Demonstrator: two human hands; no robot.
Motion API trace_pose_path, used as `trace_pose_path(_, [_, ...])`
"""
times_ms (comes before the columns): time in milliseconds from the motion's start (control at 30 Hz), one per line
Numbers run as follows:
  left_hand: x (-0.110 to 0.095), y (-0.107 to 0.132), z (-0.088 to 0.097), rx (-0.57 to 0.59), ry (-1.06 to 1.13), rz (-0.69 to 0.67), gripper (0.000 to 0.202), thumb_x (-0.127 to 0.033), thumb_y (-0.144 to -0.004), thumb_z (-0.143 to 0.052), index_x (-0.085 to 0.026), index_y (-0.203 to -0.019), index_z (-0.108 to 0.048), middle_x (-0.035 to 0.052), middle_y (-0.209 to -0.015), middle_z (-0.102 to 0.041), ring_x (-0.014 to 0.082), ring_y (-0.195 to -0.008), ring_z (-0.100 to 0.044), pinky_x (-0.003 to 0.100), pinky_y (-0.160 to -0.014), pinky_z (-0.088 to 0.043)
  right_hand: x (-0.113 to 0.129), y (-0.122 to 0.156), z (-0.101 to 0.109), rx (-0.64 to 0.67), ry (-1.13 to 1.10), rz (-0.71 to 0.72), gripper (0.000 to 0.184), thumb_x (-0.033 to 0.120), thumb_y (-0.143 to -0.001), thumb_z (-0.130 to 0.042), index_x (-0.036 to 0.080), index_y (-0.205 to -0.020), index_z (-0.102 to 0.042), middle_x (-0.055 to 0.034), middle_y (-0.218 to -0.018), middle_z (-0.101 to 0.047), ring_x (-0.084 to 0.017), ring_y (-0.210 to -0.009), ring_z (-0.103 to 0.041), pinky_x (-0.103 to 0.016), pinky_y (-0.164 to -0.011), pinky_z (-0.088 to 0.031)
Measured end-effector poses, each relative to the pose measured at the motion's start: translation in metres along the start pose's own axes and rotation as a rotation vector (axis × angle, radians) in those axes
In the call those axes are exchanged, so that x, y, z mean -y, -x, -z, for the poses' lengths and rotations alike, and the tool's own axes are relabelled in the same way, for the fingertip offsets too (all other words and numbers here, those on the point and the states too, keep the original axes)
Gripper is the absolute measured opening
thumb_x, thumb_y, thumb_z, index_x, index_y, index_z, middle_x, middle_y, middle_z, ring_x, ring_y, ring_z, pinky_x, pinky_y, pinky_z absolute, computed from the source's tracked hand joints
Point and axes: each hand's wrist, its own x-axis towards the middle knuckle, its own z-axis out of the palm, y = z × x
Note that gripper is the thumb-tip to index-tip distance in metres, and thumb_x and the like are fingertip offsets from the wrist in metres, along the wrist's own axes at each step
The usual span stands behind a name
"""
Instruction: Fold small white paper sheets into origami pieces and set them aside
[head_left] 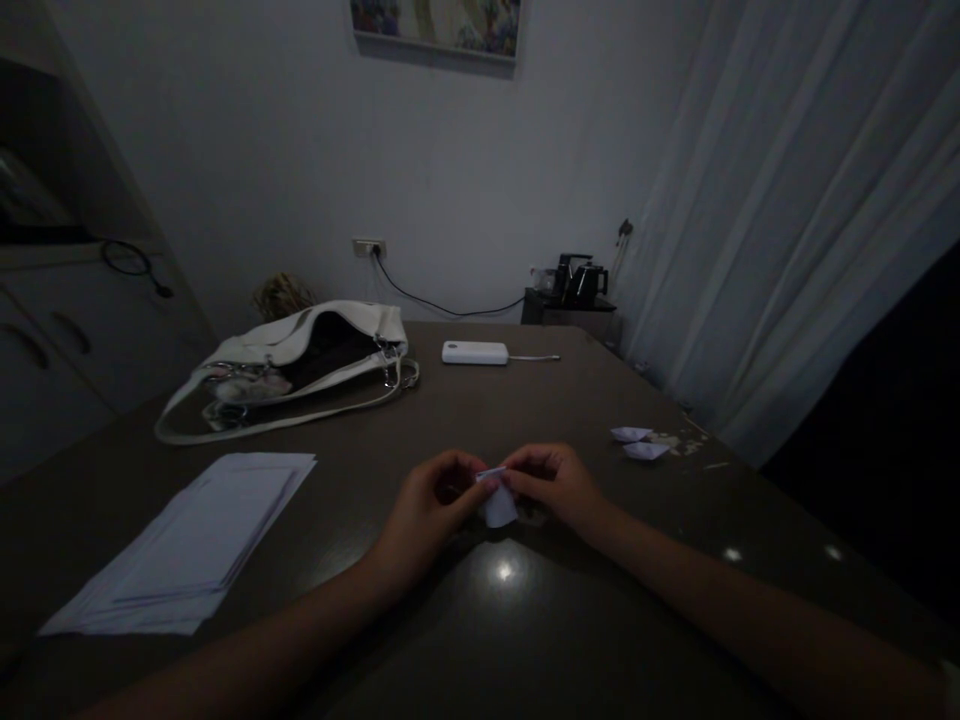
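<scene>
A small folded piece of white paper (498,507) is held between both hands, just above the table's middle. My left hand (435,503) pinches its upper left side between thumb and fingers. On the opposite side, my right hand (556,487) pinches the upper right part the same way. The lower part of the paper hangs down below the thumbs; my fingertips partly hide its top edge. To the right lie two small folded paper boats, one (631,434) slightly behind the other (646,452). A loose stack of white paper sheets (202,535) lies at the left.
A white handbag (300,345) with a long strap sits at the back left of the dark table (450,410). Behind my hands lies a white power bank (475,352) with a short cable. A black kettle (587,283) stands beyond the far edge, beside a white curtain (735,220).
</scene>
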Motion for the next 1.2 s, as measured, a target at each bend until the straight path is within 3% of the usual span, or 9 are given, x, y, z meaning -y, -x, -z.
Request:
trace_pose_path(167, [0.0021, -0.0006, 0.001, -0.039, -0.016, -0.064, 0.022, -0.034, -0.076, -0.06, -0.015, -0.088, -0.058, 0.0031, -0.079, -0.062, 0.0138, -0.07, -0.058, 0.023, -0.061, -0.047, 0.002, 0.0004, 0.0002, -0.064, 0.022, -0.002, 0.02, 0.032, -0.066, -0.07, 0.015, -0.075, -0.066, 0.0014, -0.059, -0.059, -0.008, -0.05, -0.052, -0.02, -0.049, -0.041])
trace_pose_path(433, [0.0076, -0.0003, -0.0001, -0.007, 0.043, 0.041, 0.026, -0.039, -0.077, -0.059, -0.013, -0.082, -0.058, 0.0048, -0.072, -0.065, 0.0142, -0.062, -0.06, 0.023, -0.055, -0.046, 0.0002, 0.0, -0.0001, -0.05, 0.06, 0.022, 0.02, 0.033, -0.067, -0.069, 0.015, -0.074, -0.065, 0.0005, -0.063, -0.06, -0.008, -0.053, -0.052, -0.02, -0.051, -0.041])
trace_pose_path(700, [0.0045, 0.0015, 0.0005, 0.006, 0.057, 0.029, 0.026, -0.039, -0.076, -0.06, -0.014, -0.077, -0.056, 0.0041, -0.068, -0.065, 0.0149, -0.062, -0.061, 0.024, -0.056, -0.047, 0.0011, 0.001, -0.0004, -0.047, 0.079, 0.022, 0.023, 0.036, -0.067, -0.068, 0.015, -0.075, -0.064, 0.0002, -0.063, -0.06, -0.008, -0.054, -0.053, -0.021, -0.052, -0.042])
trace_pose_path(1200, [0.004, 0.0016, 0.0013, -0.019, -0.111, -0.048, 0.024, -0.038, -0.078, -0.056, -0.015, -0.085, -0.058, 0.0039, -0.076, -0.063, 0.0149, -0.068, -0.059, 0.025, -0.06, -0.046, 0.0007, -0.0002, -0.0001, -0.089, 0.121, 0.046, 0.017, 0.032, -0.069, -0.066, 0.016, -0.073, -0.063, 0.0002, -0.063, -0.06, -0.009, -0.054, -0.052, -0.021, -0.051, -0.041])
